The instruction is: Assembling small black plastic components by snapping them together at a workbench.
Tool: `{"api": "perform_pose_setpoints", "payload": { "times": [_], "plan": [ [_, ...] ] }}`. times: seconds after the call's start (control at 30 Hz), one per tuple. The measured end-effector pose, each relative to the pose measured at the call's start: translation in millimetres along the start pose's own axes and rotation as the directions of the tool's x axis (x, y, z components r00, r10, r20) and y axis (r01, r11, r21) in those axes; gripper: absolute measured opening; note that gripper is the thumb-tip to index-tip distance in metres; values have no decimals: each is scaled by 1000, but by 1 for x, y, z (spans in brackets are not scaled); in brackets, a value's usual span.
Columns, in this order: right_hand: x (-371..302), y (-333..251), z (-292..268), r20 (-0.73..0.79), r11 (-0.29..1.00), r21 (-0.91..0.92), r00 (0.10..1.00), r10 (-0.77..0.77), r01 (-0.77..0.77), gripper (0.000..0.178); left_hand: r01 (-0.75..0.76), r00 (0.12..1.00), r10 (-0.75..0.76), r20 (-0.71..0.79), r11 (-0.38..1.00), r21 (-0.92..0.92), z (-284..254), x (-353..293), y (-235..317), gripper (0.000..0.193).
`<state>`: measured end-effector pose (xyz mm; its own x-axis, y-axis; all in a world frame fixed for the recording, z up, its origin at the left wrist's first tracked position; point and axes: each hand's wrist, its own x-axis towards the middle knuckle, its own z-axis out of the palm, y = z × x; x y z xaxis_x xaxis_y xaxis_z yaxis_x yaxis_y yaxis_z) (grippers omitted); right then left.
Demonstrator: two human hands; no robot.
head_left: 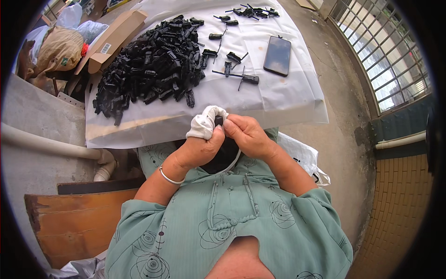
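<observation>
Head view, centre frame: your left hand grasps the white cloth, right hand pinching the small black part; keep both grips firm

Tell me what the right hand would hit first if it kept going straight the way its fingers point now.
The right hand points left, toward the left hand. It would first meet the small black part pinched between them, then the white cloth on the left fingers. They already touch, so there is hardly any travel.
</observation>
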<state>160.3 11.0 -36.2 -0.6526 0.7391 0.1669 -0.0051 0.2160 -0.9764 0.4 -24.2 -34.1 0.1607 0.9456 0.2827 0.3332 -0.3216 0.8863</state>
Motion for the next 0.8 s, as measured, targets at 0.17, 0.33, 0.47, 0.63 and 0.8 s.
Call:
{"api": "perform_pose_setpoints", "payload": {
  "times": [0.17,0.33,0.47,0.63,0.8],
  "plan": [
    [5,-10,-14,50,999,-40,999,18,-16,23,197,980,-175,98,935,-295,-4,7,23,22],
    [11,-4,-12,25,971,-229,997,68,-61,20,55,998,-57,39,997,53,0,8,8,21],
    [0,8,-1,46,969,-248,998,34,-21,19,105,988,-116,106,989,104,-1,-4,0,24],
    [20,29,-53,-293,728,-682,936,-193,-63,13,-23,940,-181,288,811,585,-27,-2,7,36],
    [46,30,-79,-429,368,-838,903,14,-404,24,-42,980,-60,192,872,487,-26,-1,-2,28]
  ]
}}
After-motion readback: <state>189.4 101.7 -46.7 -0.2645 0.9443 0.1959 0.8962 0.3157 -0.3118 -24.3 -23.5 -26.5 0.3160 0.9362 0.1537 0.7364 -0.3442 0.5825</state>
